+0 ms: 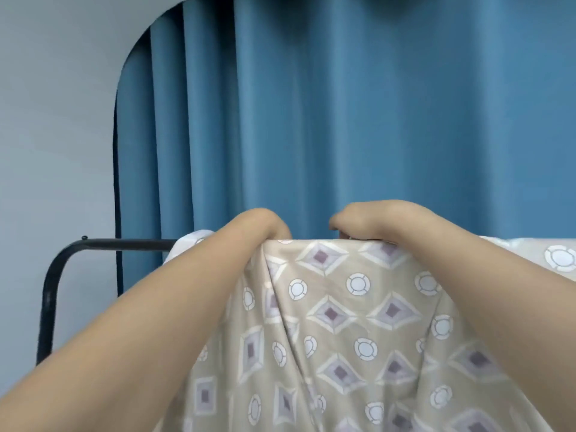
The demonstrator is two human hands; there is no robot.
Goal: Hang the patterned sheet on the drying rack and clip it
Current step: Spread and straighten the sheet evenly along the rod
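Patterned sheet (pixel 352 332): beige, diamond and ring print, draped over top bar of drying rack (pixel 103 244), hanging toward camera and filling lower frame. Top fold level with bar; far side not visible. Pale reverse side showing at upper left and upper right edges.

Blue curtain (pixel 343 120) behind, grey wall to left.

Drying rack: black tube, bare at left end and rounded corner, upright leg running down left side. Remainder of bar hidden under cloth.

Left hand (pixel 265 224) and right hand (pixel 361 221): both curled over top fold, near each other at centre, fingers bent down behind the fold and apparently gripping sheet. Fingertips hidden, so actual pinch not confirmable. Small pale object under right hand, too small to identify; possibly a clip.

No clips clearly seen anywhere on the fold.

Risks, as judged:
- Uneven overhang front to back, far length unseen; heavier side likely to drag cloth off bar on release.
- Bunched folds below left hand; clipping over thick gather likely to give weak hold.
- Both hands central; outer ends unsupported, liable to slide.
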